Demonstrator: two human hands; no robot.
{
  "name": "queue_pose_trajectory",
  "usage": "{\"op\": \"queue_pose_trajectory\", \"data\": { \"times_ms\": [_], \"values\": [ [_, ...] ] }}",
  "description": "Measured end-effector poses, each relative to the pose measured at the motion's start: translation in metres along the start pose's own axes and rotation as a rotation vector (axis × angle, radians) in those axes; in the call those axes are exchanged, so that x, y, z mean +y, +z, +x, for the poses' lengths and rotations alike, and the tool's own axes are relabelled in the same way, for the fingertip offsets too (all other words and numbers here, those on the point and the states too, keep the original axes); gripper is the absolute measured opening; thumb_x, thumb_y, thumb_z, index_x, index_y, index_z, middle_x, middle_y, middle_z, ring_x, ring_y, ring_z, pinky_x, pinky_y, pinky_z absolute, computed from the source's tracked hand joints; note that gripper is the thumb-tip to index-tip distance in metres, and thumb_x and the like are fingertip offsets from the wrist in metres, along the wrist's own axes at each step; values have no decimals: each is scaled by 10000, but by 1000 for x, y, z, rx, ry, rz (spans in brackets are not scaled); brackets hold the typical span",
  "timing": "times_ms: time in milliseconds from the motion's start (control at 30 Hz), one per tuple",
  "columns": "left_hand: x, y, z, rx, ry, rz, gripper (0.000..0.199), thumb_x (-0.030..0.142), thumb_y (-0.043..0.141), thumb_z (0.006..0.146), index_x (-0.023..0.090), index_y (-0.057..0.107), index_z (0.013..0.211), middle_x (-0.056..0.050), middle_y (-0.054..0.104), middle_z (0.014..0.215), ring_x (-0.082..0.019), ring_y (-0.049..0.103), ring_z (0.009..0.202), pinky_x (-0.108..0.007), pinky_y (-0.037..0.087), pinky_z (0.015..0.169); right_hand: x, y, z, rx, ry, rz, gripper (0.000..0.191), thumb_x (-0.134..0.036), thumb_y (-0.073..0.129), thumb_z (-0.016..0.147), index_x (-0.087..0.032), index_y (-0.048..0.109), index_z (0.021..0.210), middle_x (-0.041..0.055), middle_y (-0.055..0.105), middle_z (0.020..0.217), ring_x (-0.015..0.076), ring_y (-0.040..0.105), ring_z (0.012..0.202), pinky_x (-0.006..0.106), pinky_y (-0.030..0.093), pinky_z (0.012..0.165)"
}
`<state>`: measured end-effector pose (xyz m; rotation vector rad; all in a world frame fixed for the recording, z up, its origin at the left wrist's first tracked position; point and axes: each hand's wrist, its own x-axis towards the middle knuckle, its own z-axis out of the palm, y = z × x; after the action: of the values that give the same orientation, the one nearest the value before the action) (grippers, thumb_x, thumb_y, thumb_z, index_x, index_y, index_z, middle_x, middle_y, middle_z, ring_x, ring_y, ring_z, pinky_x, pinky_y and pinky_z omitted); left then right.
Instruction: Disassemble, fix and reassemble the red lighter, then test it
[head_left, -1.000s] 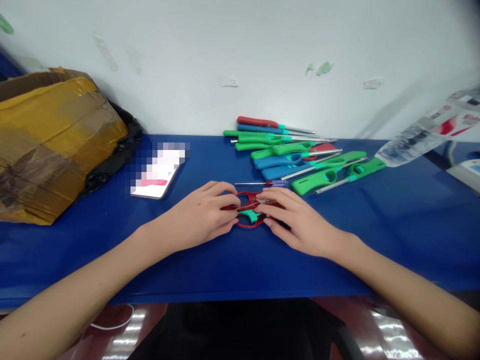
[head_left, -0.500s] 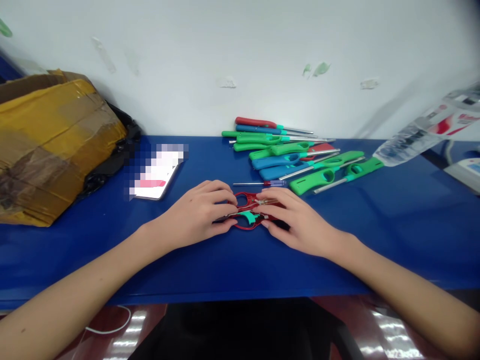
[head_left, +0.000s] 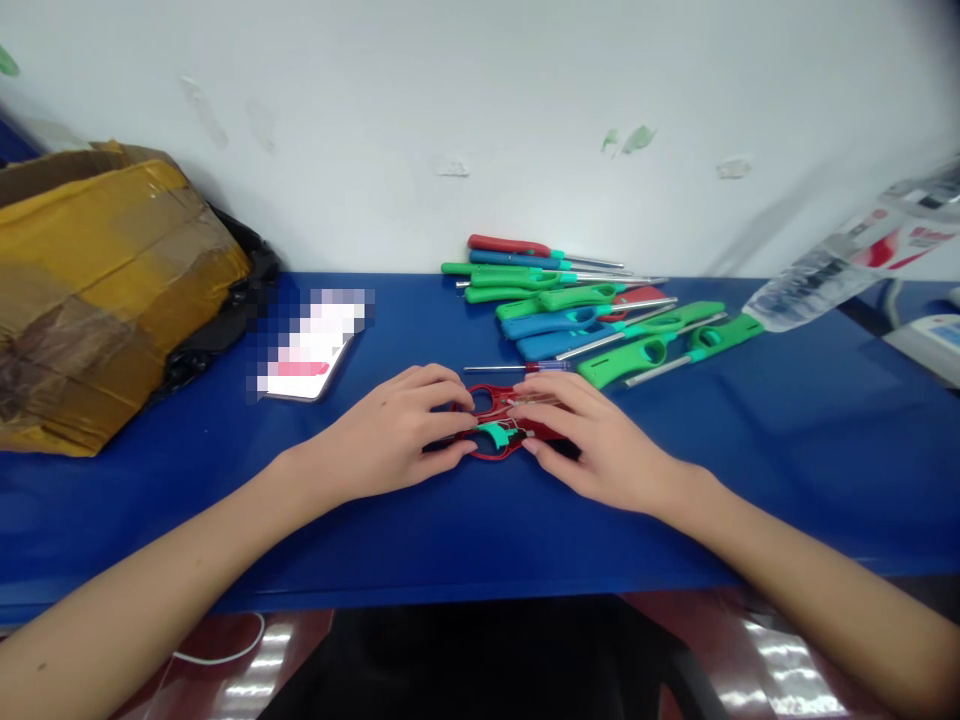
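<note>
A red lighter casing [head_left: 491,455], opened into two halves, lies on the blue table between my hands, with a teal trigger [head_left: 494,435] and thin wires showing inside. My left hand [head_left: 409,425] grips its left end, thumb and fingers bent around it. From the right, my right hand [head_left: 600,435] holds the other end, its fingertips over the wires and inner parts. Just beyond the casing lies a screwdriver [head_left: 555,368] with a clear purple handle. My fingers hide both ends of the casing.
Several green, blue and red lighters [head_left: 570,318] are piled near the wall. A phone [head_left: 304,360] lies left of my hands. At far left stands a taped cardboard box [head_left: 112,300] beside black plastic. A clear bottle [head_left: 832,265] lies on the right of the blue table [head_left: 420,550].
Both hands keep their hold on the red casing. The wires by my right fingertips have shifted slightly, and the whole view has moved a little.
</note>
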<state>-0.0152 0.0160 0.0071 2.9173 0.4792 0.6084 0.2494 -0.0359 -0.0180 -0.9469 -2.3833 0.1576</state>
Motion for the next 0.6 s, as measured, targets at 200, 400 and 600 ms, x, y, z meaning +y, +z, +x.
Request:
{"op": "queue_pose_trajectory", "data": {
  "times_ms": [200, 400, 600],
  "values": [
    [0, -1, -1, -21, -19, 15, 201, 268, 562, 963, 173, 719, 1044, -90, 690, 1095, -242, 576, 1104, -396, 510, 960, 2, -6, 0, 27, 28, -38, 293, -205, 582, 914, -170, 632, 1200, 161, 590, 1283, 296, 528, 1250, 488, 472, 1051],
    [1, 1, 0, -93, -40, -10, 279, 289, 542, 970, 210, 671, 1204, -94, 653, 1180, -256, 540, 1157, -419, 495, 1001, 7, -13, 0, 82, 72, -88, 264, -216, 571, 918, -170, 642, 1168, 170, 595, 1287, 313, 530, 1265, 511, 465, 1056],
    [2, 3, -1, -91, -44, -1, 314, 339, 558, 965, 212, 655, 1236, -103, 634, 1215, -267, 528, 1187, -435, 486, 1019, 15, -16, 2, 150, 117, -125, 258, -207, 565, 914, -183, 645, 1158, 155, 619, 1246, 304, 561, 1216, 514, 462, 1049]
  ]
}}
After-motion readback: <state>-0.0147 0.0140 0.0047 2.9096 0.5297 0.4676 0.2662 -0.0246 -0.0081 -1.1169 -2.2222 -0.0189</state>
